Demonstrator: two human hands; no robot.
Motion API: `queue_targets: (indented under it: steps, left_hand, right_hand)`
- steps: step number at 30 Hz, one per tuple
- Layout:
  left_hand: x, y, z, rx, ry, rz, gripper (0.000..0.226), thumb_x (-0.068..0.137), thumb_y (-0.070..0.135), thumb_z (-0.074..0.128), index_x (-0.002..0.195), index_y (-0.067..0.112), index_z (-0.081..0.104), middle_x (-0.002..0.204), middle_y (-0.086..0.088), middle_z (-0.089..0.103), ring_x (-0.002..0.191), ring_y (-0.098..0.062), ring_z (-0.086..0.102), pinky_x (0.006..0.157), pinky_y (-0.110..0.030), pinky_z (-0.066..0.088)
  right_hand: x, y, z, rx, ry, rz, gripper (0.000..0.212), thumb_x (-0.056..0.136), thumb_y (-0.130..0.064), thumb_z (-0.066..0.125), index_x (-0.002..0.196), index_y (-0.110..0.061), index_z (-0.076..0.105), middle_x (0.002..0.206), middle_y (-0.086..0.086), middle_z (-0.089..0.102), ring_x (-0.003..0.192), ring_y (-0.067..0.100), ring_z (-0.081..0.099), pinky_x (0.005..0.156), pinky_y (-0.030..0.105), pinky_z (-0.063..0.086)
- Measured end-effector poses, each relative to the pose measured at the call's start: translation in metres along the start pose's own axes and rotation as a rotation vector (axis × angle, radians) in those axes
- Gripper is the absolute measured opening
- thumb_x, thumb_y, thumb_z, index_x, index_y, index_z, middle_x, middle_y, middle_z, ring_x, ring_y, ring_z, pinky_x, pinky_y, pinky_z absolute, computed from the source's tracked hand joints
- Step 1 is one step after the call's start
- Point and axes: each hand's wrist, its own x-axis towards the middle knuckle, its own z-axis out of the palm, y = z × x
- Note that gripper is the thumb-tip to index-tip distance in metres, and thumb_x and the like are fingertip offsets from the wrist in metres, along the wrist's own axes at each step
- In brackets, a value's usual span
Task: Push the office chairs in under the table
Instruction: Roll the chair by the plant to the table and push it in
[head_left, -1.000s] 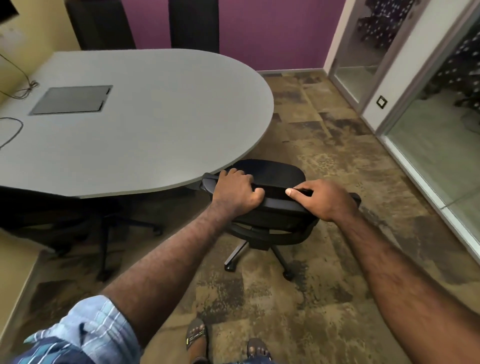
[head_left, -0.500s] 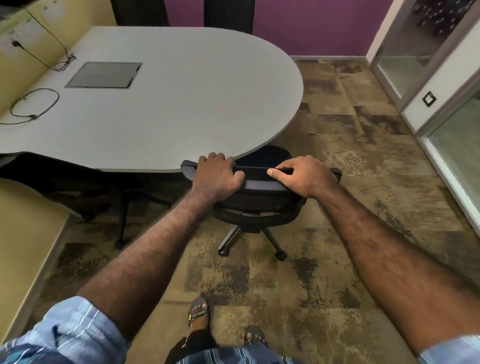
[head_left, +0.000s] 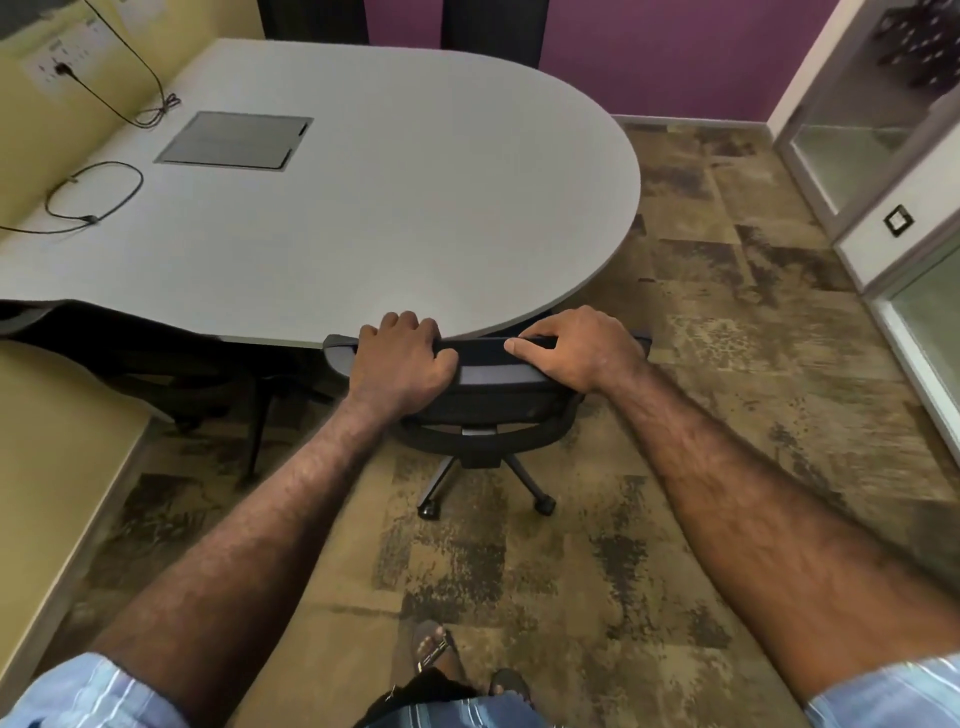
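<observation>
Head view, looking down. Black office chair with a curved dark backrest, mesh back and a star base on small wheels (head_left: 485, 395), standing on the brown patchy carpet floor (head_left: 701, 415) at the rounded end of the big pale grey tabletop (head_left: 415, 208). Seat hidden below the tabletop edge; top of the backrest just at that edge. Grey bar across the top of the backrest, shiny between the hands. Two wheeled legs sticking out toward the feet, each ending in a black caster.

Left hand (head_left: 400, 364) wrapped over the left part of the backrest top, fingers curled over the far side, thumb along the near side. Right hand (head_left: 576, 348) clamped on the right part, thumb lying flat along the top bar, fingers hooked over the far edge. Hands apart, a short bit of bar bare between them.

Second dark chair (head_left: 156, 364) tucked under the tabletop on the left. Flat grey square hatch (head_left: 234, 140) set into the tabletop. Thin black cables (head_left: 93, 192) looped near the yellow wall. Sandalled feet (head_left: 436, 649) at the bottom.
</observation>
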Motion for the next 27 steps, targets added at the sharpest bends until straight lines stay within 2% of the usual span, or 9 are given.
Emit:
queue_targets:
  steps: [4,8,12,17,21,27]
  left_hand:
    - [0.008,-0.010,-0.002,-0.023,-0.030,-0.011,0.064,0.089,0.055,0.027,0.122,0.016,0.065,0.100,-0.006,0.064,0.093,-0.024,0.058,0.098,-0.049,0.046]
    - [0.002,-0.010,0.002,-0.007,-0.035,-0.021,0.060,0.092,0.053,0.026,0.118,0.017,0.067,0.085,-0.003,0.062,0.084,-0.024,0.058,0.096,-0.048,0.045]
    - [-0.001,-0.010,0.006,0.011,-0.036,-0.047,0.055,0.093,0.053,0.030,0.109,0.016,0.067,0.083,-0.003,0.062,0.083,-0.025,0.057,0.094,-0.048,0.044]
    - [-0.003,-0.011,0.005,-0.013,-0.045,-0.099,0.051,0.091,0.054,0.031,0.103,0.017,0.065,0.082,-0.001,0.062,0.081,-0.022,0.056,0.092,-0.046,0.044]
    - [-0.008,-0.006,0.008,-0.038,-0.030,-0.141,0.049,0.091,0.053,0.034,0.103,0.018,0.066,0.084,-0.001,0.064,0.084,-0.023,0.058,0.097,-0.046,0.044]
    - [-0.019,0.006,0.007,-0.046,-0.013,-0.179,0.048,0.090,0.054,0.033,0.105,0.021,0.064,0.095,0.000,0.067,0.091,-0.020,0.056,0.100,-0.047,0.042]
  right_hand:
    - [0.012,-0.009,-0.001,0.041,-0.010,-0.016,0.068,0.081,-0.103,0.039,0.116,-0.059,0.076,0.112,-0.020,0.080,0.087,0.008,0.057,0.074,0.036,0.043]
    - [0.009,-0.010,-0.003,0.015,-0.033,-0.039,0.070,0.083,-0.101,0.037,0.119,-0.056,0.078,0.113,-0.019,0.080,0.098,0.012,0.068,0.081,0.039,0.051]
    - [0.004,-0.013,-0.002,0.015,-0.016,-0.046,0.074,0.083,-0.102,0.035,0.120,-0.055,0.079,0.116,-0.021,0.080,0.107,0.013,0.071,0.089,0.041,0.056]
    - [0.002,-0.018,-0.002,0.014,-0.001,-0.078,0.076,0.087,-0.100,0.037,0.124,-0.048,0.080,0.113,-0.019,0.081,0.104,0.012,0.072,0.081,0.035,0.051]
    - [0.000,-0.013,-0.005,0.017,-0.041,-0.120,0.081,0.087,-0.100,0.033,0.126,-0.046,0.079,0.117,-0.020,0.080,0.109,0.010,0.072,0.100,0.047,0.058]
    - [-0.001,-0.003,-0.008,0.016,-0.044,-0.196,0.078,0.091,-0.096,0.036,0.127,-0.042,0.080,0.116,-0.021,0.080,0.108,0.008,0.072,0.099,0.044,0.057]
